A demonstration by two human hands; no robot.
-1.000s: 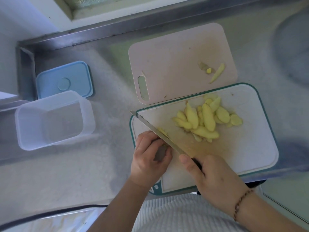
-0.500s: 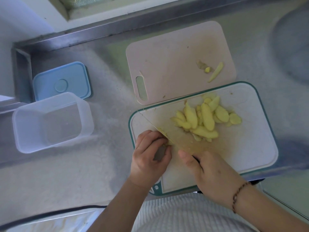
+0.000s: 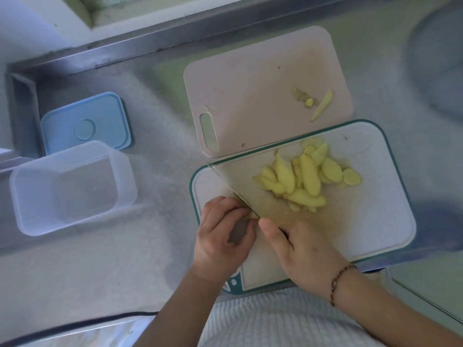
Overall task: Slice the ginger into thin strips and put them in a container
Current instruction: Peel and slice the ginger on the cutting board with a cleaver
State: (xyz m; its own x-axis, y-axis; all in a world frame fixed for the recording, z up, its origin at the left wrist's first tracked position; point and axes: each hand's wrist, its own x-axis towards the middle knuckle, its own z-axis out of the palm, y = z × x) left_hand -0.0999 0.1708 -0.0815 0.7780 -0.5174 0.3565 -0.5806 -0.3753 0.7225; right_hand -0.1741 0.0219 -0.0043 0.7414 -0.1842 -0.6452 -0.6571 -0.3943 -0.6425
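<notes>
The knife [image 3: 240, 181] has tipped flatter since a second ago, right hand [image 3: 308, 256] gripping it, left hand [image 3: 223, 236] pinching the ginger piece [image 3: 251, 214]: slicing continues.

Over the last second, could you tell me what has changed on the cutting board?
The knife in the right hand has tipped from edge-on to lying broad over the board, its blade against the ginger piece that the left hand holds down. The ginger pile and empty container stayed put.
</notes>
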